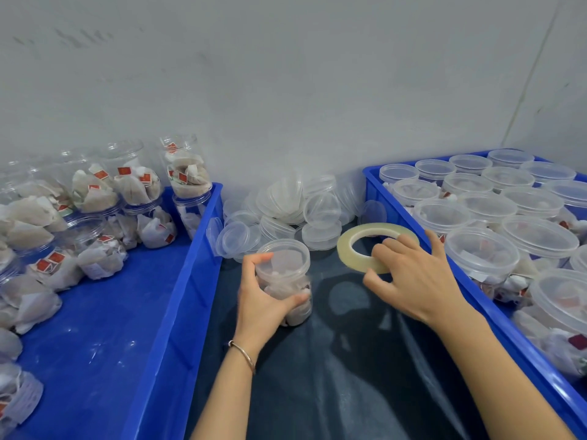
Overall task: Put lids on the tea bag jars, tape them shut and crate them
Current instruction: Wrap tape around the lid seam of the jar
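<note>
The left hand (pixel 259 300) gripped a lidded jar (pixel 284 277) of tea bags, fingers curled round its body, standing it on the dark table (pixel 349 392) between two crates; the right hand (pixel 413 274) pinched the roll of tape (pixel 352 246) at its near rim, tilting it off the table; this jar looked capped but, as I judged, not yet taped. The right crate (pixel 495 315) was crowded with lidded jars; the left crate (pixel 178 296) held open jars stacked at its far end, so plenty remained. Loose lids (pixel 286 204) were heaped against the wall; crate walls hemmed both sides, leaving a narrow lane with room toward the person.
</note>
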A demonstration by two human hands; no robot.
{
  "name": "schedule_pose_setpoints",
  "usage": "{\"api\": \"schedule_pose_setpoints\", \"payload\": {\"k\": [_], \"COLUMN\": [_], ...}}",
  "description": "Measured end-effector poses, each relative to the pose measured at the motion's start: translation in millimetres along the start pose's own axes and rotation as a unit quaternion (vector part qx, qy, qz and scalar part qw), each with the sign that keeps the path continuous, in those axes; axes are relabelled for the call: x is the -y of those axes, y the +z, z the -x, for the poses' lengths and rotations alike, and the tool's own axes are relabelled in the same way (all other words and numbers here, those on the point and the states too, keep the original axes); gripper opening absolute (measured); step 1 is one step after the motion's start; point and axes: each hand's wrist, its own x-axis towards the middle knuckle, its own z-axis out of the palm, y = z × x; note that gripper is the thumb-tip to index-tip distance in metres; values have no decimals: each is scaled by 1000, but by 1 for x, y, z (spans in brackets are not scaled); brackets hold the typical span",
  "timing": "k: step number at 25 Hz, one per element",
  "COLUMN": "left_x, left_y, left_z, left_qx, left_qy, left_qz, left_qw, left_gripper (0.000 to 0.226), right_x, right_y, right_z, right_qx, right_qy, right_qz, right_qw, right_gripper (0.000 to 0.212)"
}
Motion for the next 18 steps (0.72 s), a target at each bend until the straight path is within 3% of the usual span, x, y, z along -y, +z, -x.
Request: {"api": "schedule_pose_setpoints", "payload": {"k": [4,7,14,18], "left_x": [2,5,-1,-4], "left_y": [-8,-13,-27,-35], "left_z": [8,14,7,-2], "left_qx": [64,120,240,299], "left_qy": [-14,-14,-27,-66], "left_qz": [31,57,95,50], "left_qw": [997,991,966,951], "left_gripper": [80,81,81,99], "right_x": [-2,5,27,24], "right_y": [5,9,17,11], "right_z": [-24,-47,-61,-59], "right_qx": [38,86,169,194], "right_qy": [0,-53,-168,-155], "right_qz": [-21,-37,-143,-205], "right_qw": [999,994,961,947], "right_gripper": [29,23,26,27]}}
